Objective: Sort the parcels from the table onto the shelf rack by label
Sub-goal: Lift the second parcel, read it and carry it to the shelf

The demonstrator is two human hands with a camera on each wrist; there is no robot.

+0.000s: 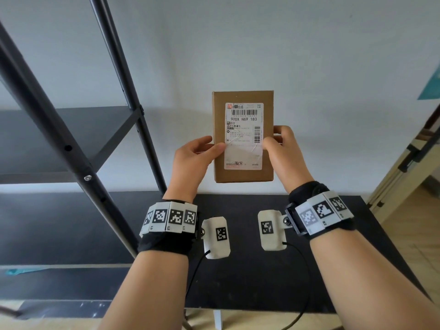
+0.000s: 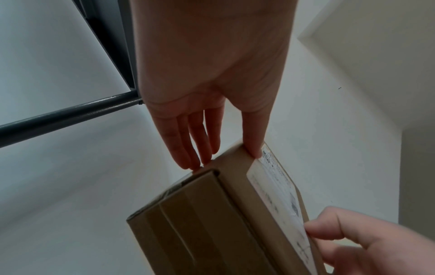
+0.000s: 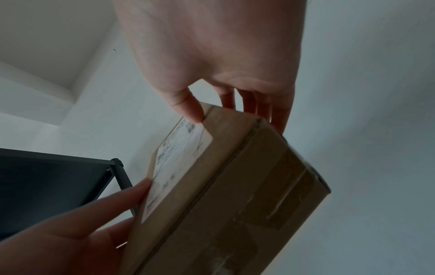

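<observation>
Black metal shelf rack point(image 1: 78, 148) — round tubular uprights, flat matte boards, diagonal brace; it stands at the left, its nearest upright close beside the left forearm, the shelf boards running back to the pale wall point(image 1: 262, 44).

Black table point(image 1: 250, 270), flat matte top with a straight front edge, lies beneath both forearms; its right edge ends near a pale wooden frame point(image 1: 404, 163).

Cardboard parcel point(image 1: 242, 136) — brown corrugated box, rectangular, sharp-cornered, held upright in the air above the table's far edge and to the right of the rack, touching neither. Taped seams run along its narrow side in the wrist views.

Shipping label point(image 1: 244, 135), glossy white paper with barcodes and "900X H69 183", slightly creased, covers most of the front face.

Left hand point(image 1: 194, 160) grasps the parcel's left edge, thumb on the label, fingers behind.

Right hand point(image 1: 283, 148) grasps the right edge likewise, thumb on the front, fingers wrapped behind.

Wrist bands point(image 1: 171, 216), black fabric carrying white square-patterned marker tiles, sit on both wrists.
</observation>
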